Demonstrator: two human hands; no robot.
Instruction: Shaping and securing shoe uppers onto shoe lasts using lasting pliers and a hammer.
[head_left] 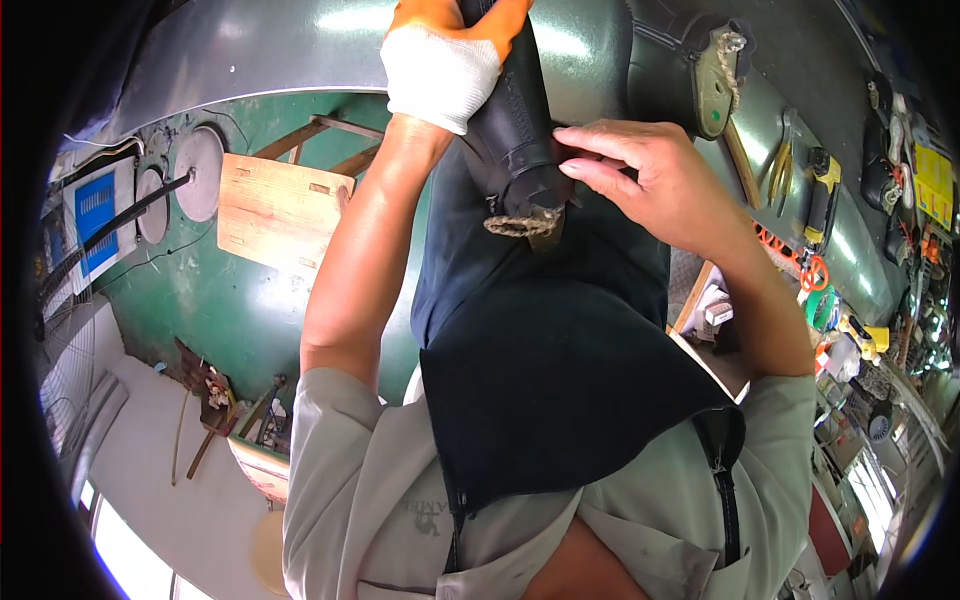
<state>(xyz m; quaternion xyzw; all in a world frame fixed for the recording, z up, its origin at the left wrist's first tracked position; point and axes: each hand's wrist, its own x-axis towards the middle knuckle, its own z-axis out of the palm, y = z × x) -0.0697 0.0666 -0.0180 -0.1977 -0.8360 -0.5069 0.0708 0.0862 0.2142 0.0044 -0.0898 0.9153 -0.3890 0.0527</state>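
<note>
Left hand (440, 78) is gripping the black boot (512, 112) at 12 o'clock, right hand (655, 178) is touching its 3 o'clock side, can't tell if fingers are pinching; firm left hold is probably best for steadying its frayed end (520, 226).

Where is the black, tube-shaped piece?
The black piece sits upper centre in the head view, held by the orange-and-white-gloved left hand, left of the bare right hand.

Our gloved left hand (442, 72) grips a black tubular piece (515, 115) with frayed cord (520, 227) at its lower end; our bare right hand (660, 175) is beside it, fingers (600, 140) perhaps touching. A wooden stool (280, 210) stands to our left.
</note>
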